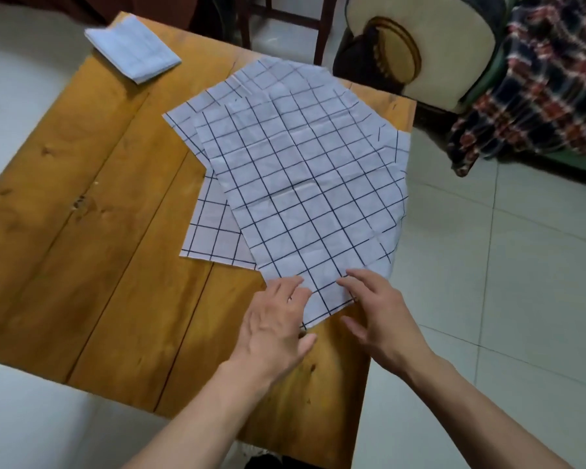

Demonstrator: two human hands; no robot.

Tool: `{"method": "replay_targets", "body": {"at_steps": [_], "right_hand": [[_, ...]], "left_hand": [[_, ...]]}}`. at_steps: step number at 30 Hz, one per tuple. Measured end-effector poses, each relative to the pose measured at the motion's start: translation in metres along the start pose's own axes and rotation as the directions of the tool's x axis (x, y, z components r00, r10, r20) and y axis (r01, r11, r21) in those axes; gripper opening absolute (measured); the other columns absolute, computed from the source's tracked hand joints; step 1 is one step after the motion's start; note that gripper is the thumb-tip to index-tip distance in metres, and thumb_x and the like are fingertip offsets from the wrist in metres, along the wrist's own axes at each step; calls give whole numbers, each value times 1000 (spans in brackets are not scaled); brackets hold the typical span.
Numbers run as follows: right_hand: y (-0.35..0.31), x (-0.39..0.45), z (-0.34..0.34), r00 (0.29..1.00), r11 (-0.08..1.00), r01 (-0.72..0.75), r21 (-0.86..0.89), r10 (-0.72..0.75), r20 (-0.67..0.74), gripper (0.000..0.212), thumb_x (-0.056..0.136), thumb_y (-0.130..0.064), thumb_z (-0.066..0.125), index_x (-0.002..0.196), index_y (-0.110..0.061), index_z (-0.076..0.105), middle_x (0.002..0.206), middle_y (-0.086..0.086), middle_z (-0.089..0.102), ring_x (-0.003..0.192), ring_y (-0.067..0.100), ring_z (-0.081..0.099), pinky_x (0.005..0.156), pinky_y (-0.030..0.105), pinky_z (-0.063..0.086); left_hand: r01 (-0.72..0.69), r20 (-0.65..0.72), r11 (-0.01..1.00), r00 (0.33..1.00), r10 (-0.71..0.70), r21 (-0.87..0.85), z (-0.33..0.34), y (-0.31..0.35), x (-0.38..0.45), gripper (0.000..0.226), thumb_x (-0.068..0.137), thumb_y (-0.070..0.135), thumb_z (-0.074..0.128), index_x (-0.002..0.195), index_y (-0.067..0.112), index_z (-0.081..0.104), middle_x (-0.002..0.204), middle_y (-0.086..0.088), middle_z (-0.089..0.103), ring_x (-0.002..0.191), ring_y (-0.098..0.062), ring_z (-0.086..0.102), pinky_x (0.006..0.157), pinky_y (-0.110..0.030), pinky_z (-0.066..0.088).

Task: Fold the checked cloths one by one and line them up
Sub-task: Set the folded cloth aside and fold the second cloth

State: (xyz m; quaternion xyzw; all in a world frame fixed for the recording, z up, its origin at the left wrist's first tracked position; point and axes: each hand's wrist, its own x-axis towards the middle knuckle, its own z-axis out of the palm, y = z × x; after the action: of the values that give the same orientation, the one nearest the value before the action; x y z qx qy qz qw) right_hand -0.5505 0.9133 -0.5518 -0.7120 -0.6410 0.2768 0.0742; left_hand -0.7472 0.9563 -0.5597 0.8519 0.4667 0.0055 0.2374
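A white cloth with a dark grid lies spread flat on top of a loose pile of the same checked cloths on the right half of the wooden table. A lower cloth sticks out at the pile's left. One folded checked cloth rests at the table's far left corner. My left hand and my right hand hover at the top cloth's near corner, fingers apart, fingertips touching or just above the fabric. Neither hand grips anything.
The pile hangs slightly over the table's right edge. A cushioned chair with a dark plaid blanket stands at the far right. A wooden chair's legs show behind the table. Pale tiled floor surrounds it.
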Motion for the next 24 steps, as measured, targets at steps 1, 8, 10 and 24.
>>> {"method": "replay_targets", "body": {"at_steps": [1,8,10,24], "right_hand": [[2,2,3,1000,1000,20,-24,-19,14,62,80,-25,76,137,-28,52,147,-6,44,136,16,39,112,38,36],[2,0,13,999,995,35,-95,-35,-8,67,73,-26,80,134,-24,53,145,-3,45,133,19,41,111,40,38],[1,0,15,999,995,32,-98,-34,-24,72,72,-26,80,137,-23,51,145,-3,46,134,20,41,111,41,38],[-2,6,16,972,997,64,-48,-73,-222,49,71,-17,80,118,-22,64,124,3,59,115,25,53,97,44,46]], "left_hand": [[-18,22,999,1000,18,29,7,-3,1,67,74,50,76,132,23,52,145,1,46,132,-20,42,99,-35,43],[-85,-12,994,996,87,72,13,-12,-3,60,60,37,88,112,16,66,124,-1,64,110,-22,61,78,-33,54],[-102,-44,993,993,105,65,11,-12,-1,48,60,27,87,102,15,68,119,-2,67,104,-23,63,70,-34,54],[-107,-257,965,965,42,-241,-25,-32,4,9,82,23,57,85,16,61,83,2,65,78,-17,59,71,-35,52]]}}
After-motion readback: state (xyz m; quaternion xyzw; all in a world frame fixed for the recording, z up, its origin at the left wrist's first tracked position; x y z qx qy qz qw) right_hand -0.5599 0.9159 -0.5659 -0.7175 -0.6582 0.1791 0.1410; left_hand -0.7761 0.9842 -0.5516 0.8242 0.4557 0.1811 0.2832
